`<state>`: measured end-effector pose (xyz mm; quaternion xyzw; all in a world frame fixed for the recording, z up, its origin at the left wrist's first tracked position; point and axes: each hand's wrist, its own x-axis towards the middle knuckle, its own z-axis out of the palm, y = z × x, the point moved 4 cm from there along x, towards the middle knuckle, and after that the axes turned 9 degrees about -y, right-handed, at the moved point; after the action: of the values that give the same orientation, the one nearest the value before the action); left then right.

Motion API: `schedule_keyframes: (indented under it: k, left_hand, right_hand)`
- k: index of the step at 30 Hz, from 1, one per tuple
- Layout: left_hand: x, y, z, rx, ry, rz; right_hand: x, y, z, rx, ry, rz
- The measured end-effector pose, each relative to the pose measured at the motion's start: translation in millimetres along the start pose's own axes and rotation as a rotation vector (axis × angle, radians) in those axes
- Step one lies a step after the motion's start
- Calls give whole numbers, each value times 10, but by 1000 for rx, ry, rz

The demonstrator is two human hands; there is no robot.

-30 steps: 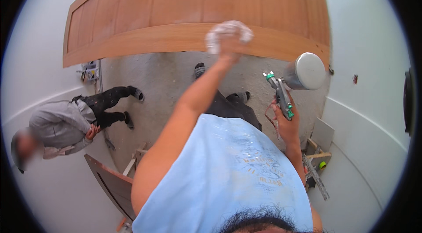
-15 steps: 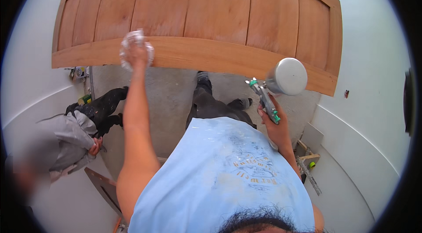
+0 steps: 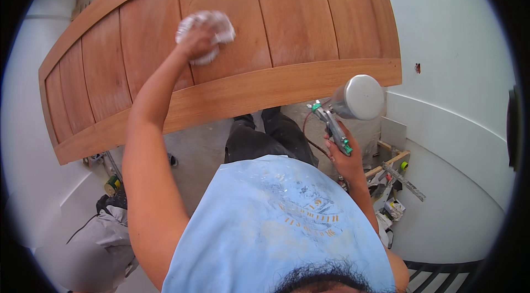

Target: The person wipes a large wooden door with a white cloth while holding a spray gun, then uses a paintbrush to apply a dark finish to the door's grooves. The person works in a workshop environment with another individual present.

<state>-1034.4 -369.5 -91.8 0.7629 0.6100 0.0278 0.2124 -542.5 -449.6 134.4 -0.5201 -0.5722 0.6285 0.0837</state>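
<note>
Pale walls around a framed wooden panel, white cloth in one hand, spray gun in the other.

The panel stretches wide in front of me over a grey floor; a person in a grey top is at my lower left, and wood scraps lie by the right-hand wall. My left hand, blurred, is gathered over the bunched cloth against the panel's boards. My right hand is wrapped round the gun's handle, near the panel's close edge. The gun is silvery with green fittings and a rounded metal cup; the panel is reddish brown, its upright boards hazed with whitish patches inside a smoother frame.
</note>
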Motion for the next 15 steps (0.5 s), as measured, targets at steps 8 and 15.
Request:
schedule_keyframes:
  k: [8,15]
  left_hand:
    - [-600,338,178,232,-99,214]
    - [-727,190,2,136,-538,518]
  right_hand:
    - [283,72,-169,141,-72,60]
    - [610,18,-230,-9,-236,-26]
